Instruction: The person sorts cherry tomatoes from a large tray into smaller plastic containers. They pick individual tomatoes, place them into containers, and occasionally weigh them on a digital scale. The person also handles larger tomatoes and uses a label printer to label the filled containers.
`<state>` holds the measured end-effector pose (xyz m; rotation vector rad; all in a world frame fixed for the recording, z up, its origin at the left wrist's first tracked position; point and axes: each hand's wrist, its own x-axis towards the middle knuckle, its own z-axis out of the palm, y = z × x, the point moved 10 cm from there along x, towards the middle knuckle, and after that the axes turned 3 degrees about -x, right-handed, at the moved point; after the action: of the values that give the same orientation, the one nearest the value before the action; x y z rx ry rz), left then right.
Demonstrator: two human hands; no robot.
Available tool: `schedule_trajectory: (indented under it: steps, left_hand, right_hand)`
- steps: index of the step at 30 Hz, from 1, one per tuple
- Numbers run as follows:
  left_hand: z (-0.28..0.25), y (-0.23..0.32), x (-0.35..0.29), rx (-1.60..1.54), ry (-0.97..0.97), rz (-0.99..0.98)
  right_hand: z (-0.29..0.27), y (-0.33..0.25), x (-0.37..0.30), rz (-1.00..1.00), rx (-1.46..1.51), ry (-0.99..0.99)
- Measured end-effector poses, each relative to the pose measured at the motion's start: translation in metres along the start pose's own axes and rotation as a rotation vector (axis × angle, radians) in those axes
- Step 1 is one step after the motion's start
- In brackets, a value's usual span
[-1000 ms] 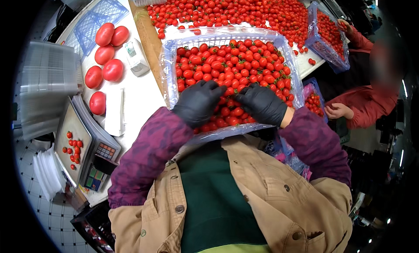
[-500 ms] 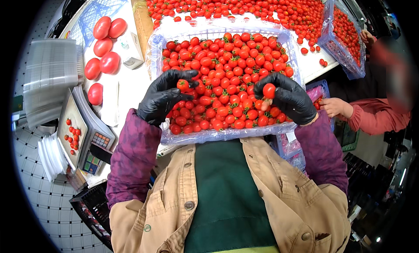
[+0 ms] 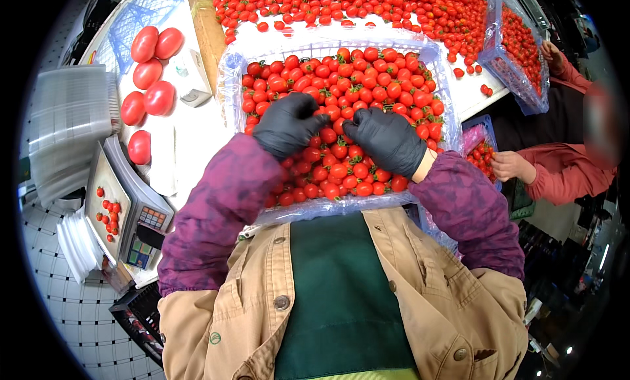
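Observation:
Small red cherry tomatoes, several with green stems, fill a pale crate lined with clear plastic in front of me. Both my hands wear black gloves and rest low over the pile, close to each other near its middle. My left hand is curled, its fingertips bent down among the tomatoes. From the other side my right hand bends inward, its fingers closed toward the fruit. The backs of the gloves hide what, if anything, lies between the fingers of either hand.
Loose tomatoes spread across the table beyond the crate. Another filled crate stands at far right, beside a co-worker's hand. Large smooth red ovals, clear plastic containers and a scale with several tomatoes are at left.
Both hands have moved inward and down onto the pile. The tomatoes seen at the fingers of each hand before are no longer visible there.

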<state>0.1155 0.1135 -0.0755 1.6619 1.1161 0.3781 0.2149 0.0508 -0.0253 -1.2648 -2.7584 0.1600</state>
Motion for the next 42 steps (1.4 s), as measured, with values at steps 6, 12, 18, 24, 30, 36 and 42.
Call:
schedule_trajectory:
  steps: [6, 12, 18, 24, 30, 36, 42]
  left_hand:
    - [-0.010, 0.015, -0.024, -1.063, -0.066, -0.152]
    - [0.049, 0.054, -0.031, 0.499, -0.197, 0.516]
    - [0.076, 0.045, -0.024, 1.066, -0.443, 0.426]
    - [0.043, 0.056, -0.037, 0.712, -0.309, 0.504]
    - [-0.029, 0.023, -0.059, -0.919, -0.308, 0.072]
    - [-0.013, 0.004, -0.056, -0.958, -0.226, -0.078]
    - [0.018, 0.045, -0.048, 0.236, -0.120, 0.371]
  right_hand:
    - [-0.005, 0.043, -0.021, 0.341, 0.731, 0.035]
    - [-0.011, 0.048, -0.046, 0.590, 1.898, 0.047]
    - [0.001, 0.032, -0.025, 0.245, 0.861, 0.008]
    - [0.016, 0.007, -0.011, 0.145, 0.374, -0.297]
    - [0.012, 0.037, -0.024, 0.333, 0.924, -0.183]
    - [-0.019, 0.036, -0.045, 0.441, 1.983, -0.051]
    - [-0.004, 0.038, -0.032, 0.540, 1.899, -0.028]
